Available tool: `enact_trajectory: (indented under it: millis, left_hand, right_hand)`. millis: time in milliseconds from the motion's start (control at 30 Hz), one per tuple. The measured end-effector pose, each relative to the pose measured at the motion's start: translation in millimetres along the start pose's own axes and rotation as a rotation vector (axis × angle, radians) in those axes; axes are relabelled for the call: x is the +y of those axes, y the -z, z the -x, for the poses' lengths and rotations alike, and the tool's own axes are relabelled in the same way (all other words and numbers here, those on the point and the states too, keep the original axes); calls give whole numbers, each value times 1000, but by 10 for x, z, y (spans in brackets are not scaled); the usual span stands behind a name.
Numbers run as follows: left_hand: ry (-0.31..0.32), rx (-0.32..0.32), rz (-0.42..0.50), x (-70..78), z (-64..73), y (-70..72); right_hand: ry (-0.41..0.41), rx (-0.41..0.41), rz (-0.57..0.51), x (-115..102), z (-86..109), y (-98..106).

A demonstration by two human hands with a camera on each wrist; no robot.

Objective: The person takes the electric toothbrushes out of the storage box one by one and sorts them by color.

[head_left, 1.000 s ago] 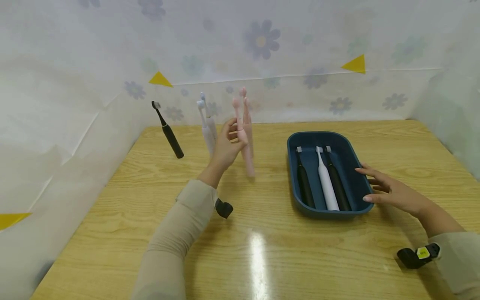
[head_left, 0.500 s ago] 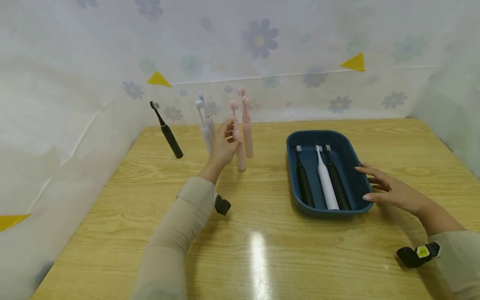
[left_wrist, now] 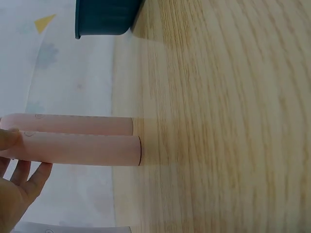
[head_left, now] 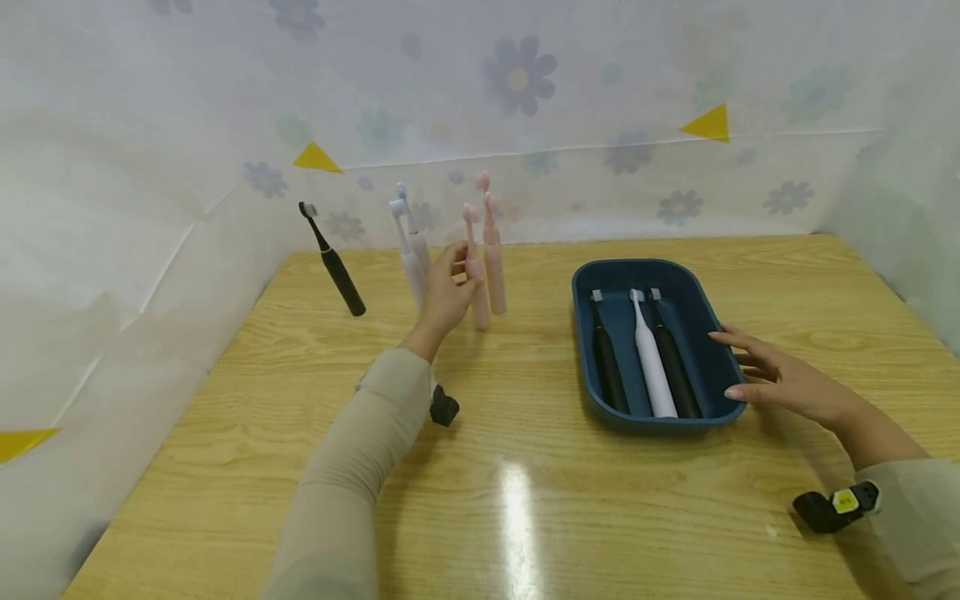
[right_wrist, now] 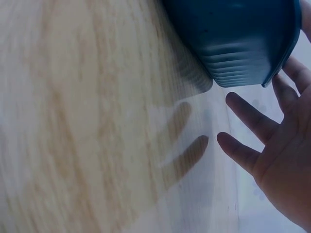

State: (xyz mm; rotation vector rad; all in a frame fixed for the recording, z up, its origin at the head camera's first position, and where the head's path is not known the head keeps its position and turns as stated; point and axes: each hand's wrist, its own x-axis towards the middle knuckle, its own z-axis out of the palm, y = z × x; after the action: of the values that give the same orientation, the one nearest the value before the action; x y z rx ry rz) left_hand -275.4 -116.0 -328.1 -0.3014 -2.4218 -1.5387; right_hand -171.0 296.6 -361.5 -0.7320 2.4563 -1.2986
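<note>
My left hand (head_left: 444, 297) pinches a pink electric toothbrush (head_left: 480, 312) upright between thumb and fingers. In the left wrist view the lower end of its handle (left_wrist: 102, 150) is at the tabletop. A second pink toothbrush (head_left: 493, 271) stands just behind it, and another pink brush head (head_left: 483, 181) shows farther back. Close to the left of this hand stand two pale toothbrushes (head_left: 412, 268), partly hidden by it. My right hand (head_left: 795, 385) has its fingers spread, with thumb and fingertips at the right rim of a dark blue tray (head_left: 733, 367).
Inside the tray lie two black toothbrushes (head_left: 612, 375) with a white toothbrush (head_left: 655, 367) between them. A black toothbrush (head_left: 342, 279) stands tilted at the far left of the wooden table (head_left: 480, 517). A flowered white sheet (head_left: 600, 92) hangs behind the table.
My left hand has brought the pink toothbrush slightly left and back, beside the other pink ones, and its handle stands straighter. The right hand keeps its place at the tray.
</note>
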Motion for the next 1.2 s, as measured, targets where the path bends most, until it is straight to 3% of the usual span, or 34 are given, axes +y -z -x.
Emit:
enact_trajectory:
  millis: [267,767,1200]
  left_hand:
    - [17,-5,-17,-41,-35,21]
    - [73,5,32,-34,-47,19]
    - [57,45,124,-27,0,27]
  right_hand:
    - [0,-4,-6,-16,-6,9]
    - [1,-4,0,-16,-4,2]
    - [-2,-1,8,-11,1,-10]
